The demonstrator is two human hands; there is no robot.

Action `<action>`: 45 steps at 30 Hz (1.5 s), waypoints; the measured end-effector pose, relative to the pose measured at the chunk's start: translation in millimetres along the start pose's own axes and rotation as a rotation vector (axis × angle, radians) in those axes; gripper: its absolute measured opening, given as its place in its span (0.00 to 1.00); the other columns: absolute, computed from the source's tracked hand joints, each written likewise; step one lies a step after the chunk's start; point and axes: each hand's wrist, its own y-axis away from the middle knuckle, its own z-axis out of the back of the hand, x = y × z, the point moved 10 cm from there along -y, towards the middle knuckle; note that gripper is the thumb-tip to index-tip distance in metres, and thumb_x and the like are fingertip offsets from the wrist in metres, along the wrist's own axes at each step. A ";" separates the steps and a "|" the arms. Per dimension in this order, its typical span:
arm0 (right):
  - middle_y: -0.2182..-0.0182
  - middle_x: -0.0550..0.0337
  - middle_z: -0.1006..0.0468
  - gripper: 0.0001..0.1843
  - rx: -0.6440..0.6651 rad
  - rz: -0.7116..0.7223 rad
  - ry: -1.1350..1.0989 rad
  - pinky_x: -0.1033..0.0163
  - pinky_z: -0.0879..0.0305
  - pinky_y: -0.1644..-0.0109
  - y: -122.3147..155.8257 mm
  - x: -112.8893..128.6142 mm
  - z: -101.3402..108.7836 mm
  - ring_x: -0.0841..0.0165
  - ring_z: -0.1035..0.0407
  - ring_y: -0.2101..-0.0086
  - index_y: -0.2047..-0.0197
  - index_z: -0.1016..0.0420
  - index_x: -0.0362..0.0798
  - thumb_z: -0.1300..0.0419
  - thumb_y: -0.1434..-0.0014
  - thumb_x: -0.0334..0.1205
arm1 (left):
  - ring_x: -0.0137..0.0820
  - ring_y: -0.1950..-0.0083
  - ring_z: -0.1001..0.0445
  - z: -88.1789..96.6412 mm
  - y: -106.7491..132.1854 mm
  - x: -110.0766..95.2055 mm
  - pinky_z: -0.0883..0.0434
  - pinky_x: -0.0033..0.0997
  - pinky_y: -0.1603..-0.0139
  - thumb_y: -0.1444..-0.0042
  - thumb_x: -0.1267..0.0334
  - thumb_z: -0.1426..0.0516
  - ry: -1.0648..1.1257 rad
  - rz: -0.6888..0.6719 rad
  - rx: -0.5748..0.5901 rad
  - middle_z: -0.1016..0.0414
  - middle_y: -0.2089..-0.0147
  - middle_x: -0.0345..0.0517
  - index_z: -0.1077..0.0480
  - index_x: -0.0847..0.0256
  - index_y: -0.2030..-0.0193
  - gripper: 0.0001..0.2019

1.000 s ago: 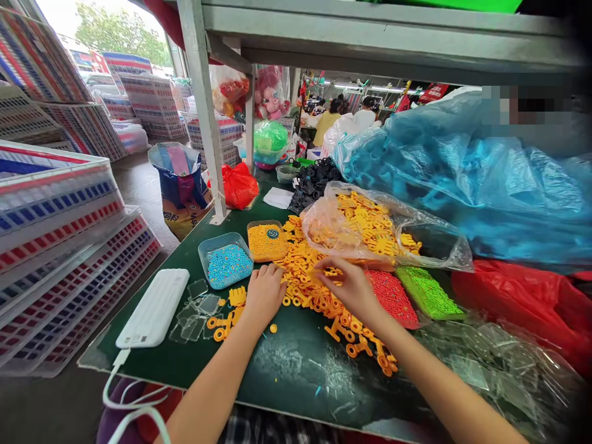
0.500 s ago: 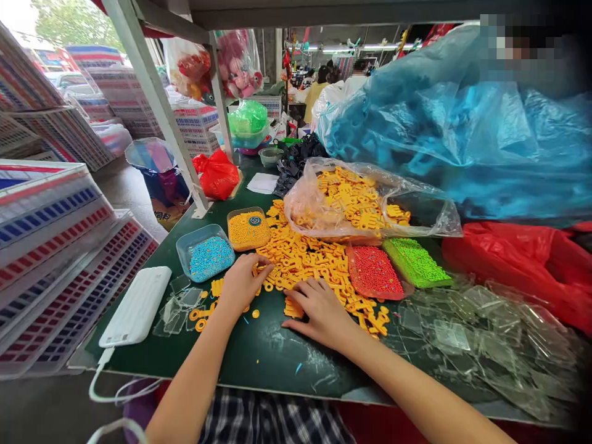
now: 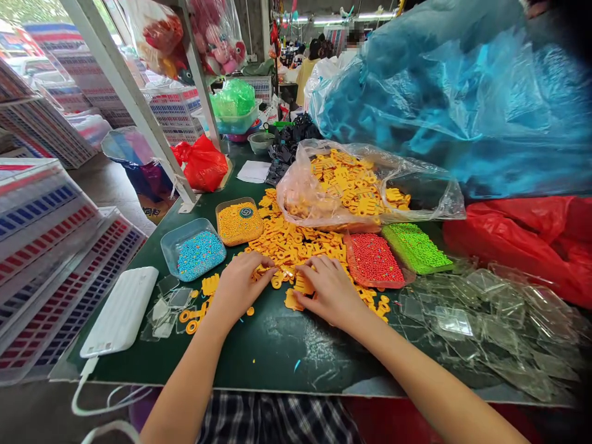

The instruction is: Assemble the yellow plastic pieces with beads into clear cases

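Note:
A heap of small flat yellow plastic pieces (image 3: 296, 245), some with ring-shaped ends, spreads over the dark green table. My left hand (image 3: 243, 287) is at the heap's near left edge, thumb and fingertips closed together; whatever is between them is too small to make out. To its right, my right hand (image 3: 330, 290) curls around a yellow plastic piece (image 3: 303, 283) held between thumb and fingers. Another yellow piece lies just under that thumb. The two hands' fingertips face each other, a short gap apart.
Trays of blue beads (image 3: 198, 254), yellow beads (image 3: 240, 223), red beads (image 3: 374, 258) and green beads (image 3: 416, 246) flank the heap. An open clear bag (image 3: 300, 191) of yellow pieces lies behind. Clear plastic pieces (image 3: 481, 327) cover the right side; a white power bank (image 3: 121, 311) sits left.
My right hand has come up off the table slightly, with a yellow piece now between its fingers. My left fingertips have drawn closer together. The view has shifted a little.

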 end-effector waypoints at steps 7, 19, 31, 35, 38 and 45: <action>0.60 0.54 0.26 0.17 0.046 0.174 -0.376 0.59 0.37 0.54 4.3 32.8 6.8 0.63 0.33 0.58 0.54 0.27 0.45 0.37 0.42 0.48 | 0.33 0.62 0.26 16.2 1.3 -8.3 0.33 0.33 0.61 0.36 0.58 0.46 0.011 -0.093 -0.101 0.23 0.65 0.42 0.30 0.58 0.64 0.08; 0.67 0.57 0.24 0.07 0.003 0.148 -0.286 0.62 0.36 0.61 1.9 24.6 -12.6 0.67 0.31 0.66 0.62 0.29 0.45 0.42 0.36 0.40 | 0.31 0.61 0.24 36.2 9.8 -29.7 0.31 0.31 0.60 0.36 0.61 0.46 0.049 -0.263 -0.236 0.21 0.65 0.42 0.30 0.59 0.64 0.07; 0.64 0.56 0.22 0.16 -0.022 0.618 -0.351 0.62 0.32 0.56 25.2 85.2 -4.2 0.68 0.29 0.61 0.62 0.26 0.44 0.54 0.30 0.34 | 0.31 0.61 0.26 28.8 7.5 -18.3 0.33 0.33 0.58 0.37 0.63 0.44 0.082 -0.202 -0.105 0.23 0.64 0.41 0.30 0.58 0.63 0.04; 0.60 0.55 0.23 0.14 0.044 0.533 -0.355 0.62 0.34 0.54 19.7 73.7 -9.6 0.68 0.31 0.59 0.58 0.26 0.46 0.53 0.30 0.34 | 0.31 0.60 0.26 13.3 6.9 -13.8 0.34 0.33 0.56 0.40 0.66 0.41 0.121 -0.180 0.089 0.22 0.64 0.38 0.29 0.59 0.65 0.02; 0.64 0.56 0.25 0.09 0.048 0.395 -0.228 0.60 0.36 0.59 12.2 57.7 -13.0 0.65 0.33 0.62 0.61 0.26 0.46 0.46 0.33 0.40 | 0.32 0.59 0.25 -1.7 8.6 -10.5 0.34 0.32 0.55 0.43 0.67 0.39 0.130 -0.144 0.243 0.22 0.64 0.38 0.27 0.59 0.67 0.02; 0.63 0.59 0.25 0.07 0.110 0.361 -0.078 0.61 0.42 0.61 8.7 44.5 -14.7 0.66 0.35 0.63 0.58 0.26 0.48 0.46 0.34 0.32 | 0.32 0.57 0.24 -27.2 15.0 -7.1 0.33 0.32 0.51 0.44 0.70 0.40 0.153 -0.095 0.458 0.20 0.61 0.39 0.23 0.57 0.66 0.05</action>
